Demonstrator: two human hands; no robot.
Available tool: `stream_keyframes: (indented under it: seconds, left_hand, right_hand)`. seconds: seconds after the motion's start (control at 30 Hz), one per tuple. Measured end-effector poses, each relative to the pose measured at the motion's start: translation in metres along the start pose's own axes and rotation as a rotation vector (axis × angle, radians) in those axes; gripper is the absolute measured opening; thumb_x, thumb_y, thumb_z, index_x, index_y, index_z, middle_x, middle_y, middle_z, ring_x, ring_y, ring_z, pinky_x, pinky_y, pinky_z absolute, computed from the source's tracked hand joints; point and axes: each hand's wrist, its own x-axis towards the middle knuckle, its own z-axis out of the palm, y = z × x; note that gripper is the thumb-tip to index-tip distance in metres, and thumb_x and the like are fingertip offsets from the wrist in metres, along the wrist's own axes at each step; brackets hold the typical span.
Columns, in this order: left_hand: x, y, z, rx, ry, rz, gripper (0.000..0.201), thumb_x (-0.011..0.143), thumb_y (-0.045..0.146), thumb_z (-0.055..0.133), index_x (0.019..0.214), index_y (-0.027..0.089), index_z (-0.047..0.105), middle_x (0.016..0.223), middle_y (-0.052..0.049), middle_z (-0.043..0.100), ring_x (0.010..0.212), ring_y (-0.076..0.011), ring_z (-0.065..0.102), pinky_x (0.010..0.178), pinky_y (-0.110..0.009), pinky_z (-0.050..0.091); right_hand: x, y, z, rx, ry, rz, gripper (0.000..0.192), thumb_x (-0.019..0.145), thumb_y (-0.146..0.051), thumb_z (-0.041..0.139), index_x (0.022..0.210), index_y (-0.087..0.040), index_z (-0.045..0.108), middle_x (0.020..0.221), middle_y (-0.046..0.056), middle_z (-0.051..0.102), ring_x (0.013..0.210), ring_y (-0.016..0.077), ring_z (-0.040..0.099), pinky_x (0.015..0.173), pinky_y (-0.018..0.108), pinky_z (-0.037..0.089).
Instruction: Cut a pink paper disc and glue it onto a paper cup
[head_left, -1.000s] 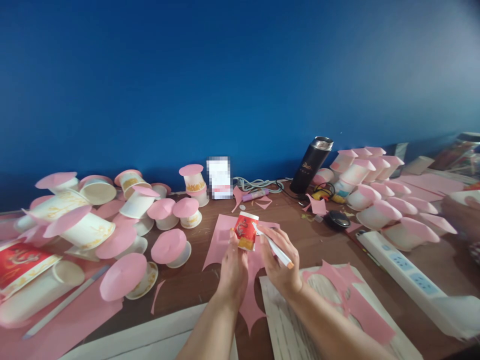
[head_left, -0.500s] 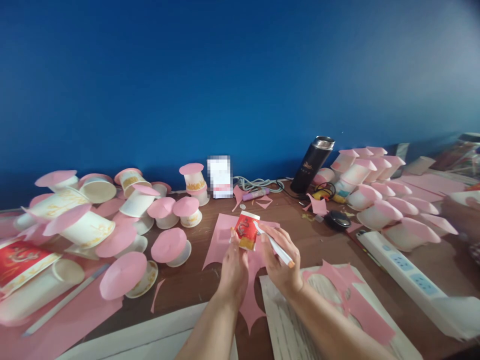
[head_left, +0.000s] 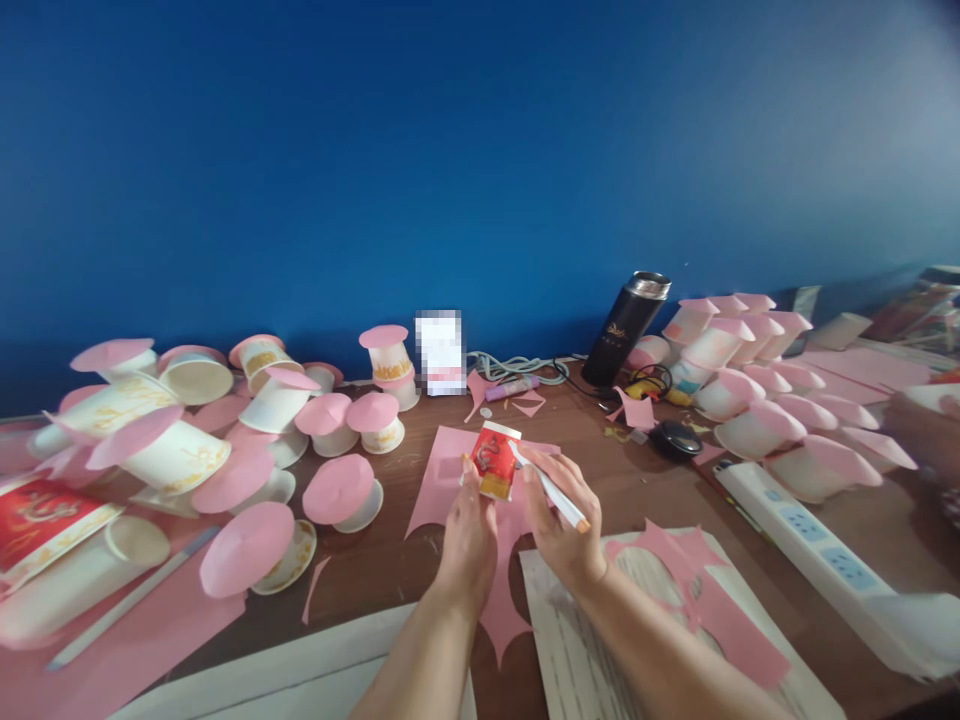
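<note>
Left hand (head_left: 466, 535) gripping red paper cup (head_left: 495, 460) — upside down, axis near-vertical, right hand (head_left: 559, 520) pinching pen (head_left: 547, 488) — tip toward cup

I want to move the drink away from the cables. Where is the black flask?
In the head view, the black flask leans against the blue wall right of centre, between the grey cable and the pink-topped cups.

A brown wooden worktop (head_left: 390, 560) against a blue wall. On it lie pink-topped paper cups (head_left: 341, 492), pink paper sheets (head_left: 450, 480), a black flask (head_left: 626, 325), a white power strip (head_left: 814, 550) and a lined pad (head_left: 592, 650).
</note>
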Motion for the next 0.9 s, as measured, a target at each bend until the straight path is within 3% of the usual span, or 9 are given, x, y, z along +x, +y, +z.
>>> stream_keyframes:
  seconds: [0.17,0.27,0.9]
  left_hand:
    - [0.0001,0.0020,-0.0027,0.471,-0.096,0.091,0.040,0.081,0.011,0.050,0.120,0.017,0.059,0.129,-0.014,0.061,0.131,-0.0278,0.046,0.108,-0.035,0.033]
    - [0.0006,0.0030,-0.0038,0.621,-0.115,0.119,0.047,0.083,0.011,0.047,0.130,0.014,0.052,0.131,-0.014,0.059,0.130,-0.0273,0.047,0.106,-0.035,0.035]
    - [0.0003,0.0020,-0.0046,0.597,-0.111,0.139,0.052,0.084,0.011,0.045,0.136,0.011,0.047,0.134,-0.017,0.057,0.130,-0.0264,0.047,0.108,-0.035,0.035]
  right_hand:
    - [-0.0005,0.0014,0.0010,-0.025,0.009,-0.015,0.027,0.087,-0.013,0.055,0.111,-0.022,0.063,0.099,0.007,0.072,0.089,0.0216,0.065,0.081,0.039,0.052]
    - [-0.0002,0.0017,0.0014,-0.027,0.022,-0.032,0.027,0.087,-0.011,0.056,0.111,-0.021,0.063,0.097,0.007,0.072,0.089,0.0214,0.065,0.080,0.039,0.052]
    - [0.0010,-0.0006,-0.0001,-0.037,0.015,-0.059,0.025,0.087,-0.010,0.056,0.108,-0.020,0.063,0.094,0.007,0.072,0.088,0.0217,0.065,0.080,0.039,0.052]
